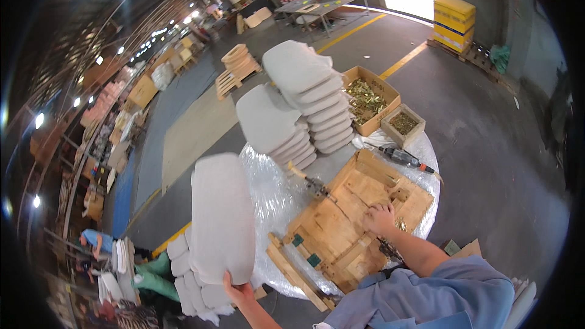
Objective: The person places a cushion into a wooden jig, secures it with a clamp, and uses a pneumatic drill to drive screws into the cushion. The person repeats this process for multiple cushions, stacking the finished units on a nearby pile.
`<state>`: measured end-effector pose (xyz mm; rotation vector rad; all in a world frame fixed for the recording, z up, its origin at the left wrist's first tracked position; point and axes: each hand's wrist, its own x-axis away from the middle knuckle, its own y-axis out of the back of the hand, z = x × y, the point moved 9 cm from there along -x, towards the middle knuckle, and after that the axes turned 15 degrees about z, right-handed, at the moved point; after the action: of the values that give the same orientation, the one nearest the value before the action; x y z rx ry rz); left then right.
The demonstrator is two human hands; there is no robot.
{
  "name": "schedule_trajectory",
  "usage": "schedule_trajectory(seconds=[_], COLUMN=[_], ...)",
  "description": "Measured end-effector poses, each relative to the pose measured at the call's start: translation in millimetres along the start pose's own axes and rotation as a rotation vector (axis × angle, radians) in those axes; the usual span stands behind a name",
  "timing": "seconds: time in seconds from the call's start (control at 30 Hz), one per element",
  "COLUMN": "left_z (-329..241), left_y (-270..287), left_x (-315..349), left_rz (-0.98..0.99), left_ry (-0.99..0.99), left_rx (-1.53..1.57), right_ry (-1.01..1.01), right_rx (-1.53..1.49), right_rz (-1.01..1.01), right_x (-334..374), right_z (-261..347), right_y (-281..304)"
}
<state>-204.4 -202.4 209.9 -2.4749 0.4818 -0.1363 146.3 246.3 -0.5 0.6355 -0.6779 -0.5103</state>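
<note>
My left hand [239, 292] grips the lower edge of a grey upholstered cushion [223, 219], thumb on its face; the cushion is held upright left of the table. Over a wooden jig [332, 225] with raised edges, my right hand [380, 218] has its fingers curled down against the board. What they hold, if anything, is hidden. Close beside that hand lie small brass-coloured metal pieces [400, 224]. A clamp [318, 187] with a yellowish handle is at the jig's far left edge, and another clamp [387, 248] sits near my right forearm.
Stacks of grey cushions [304, 79] stand at the table's far side. Behind the jig are a cardboard box [373, 100] of metal fittings, a smaller box [403, 124] of screws and a power screwdriver [402, 157]. Plastic wrap [268, 189] covers the table. More cushions [195, 286] are piled lower left.
</note>
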Motion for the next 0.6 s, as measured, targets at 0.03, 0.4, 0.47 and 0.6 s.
schedule_trajectory(seconds=[0.03, 0.4, 0.47, 0.6], left_z=[-12, 70, 75, 116], left_y=[-4, -20, -91, -89], left_x=[27, 184, 198, 226], left_rz=[0.006, 0.674, 0.898, 0.725], left_ry=[-0.011, 0.205, 0.135, 0.139], left_rx=[-0.011, -0.282, -0.225, -0.305], right_ry=[-0.011, 0.759, 0.935, 0.767], right_rx=[-0.127, -2.103, -1.931, -2.193], right_rz=[0.129, 0.283, 0.195, 0.048], right_x=[-8, 74, 98, 192], right_z=[-7, 8, -60, -24], right_y=[3, 5, 14, 67])
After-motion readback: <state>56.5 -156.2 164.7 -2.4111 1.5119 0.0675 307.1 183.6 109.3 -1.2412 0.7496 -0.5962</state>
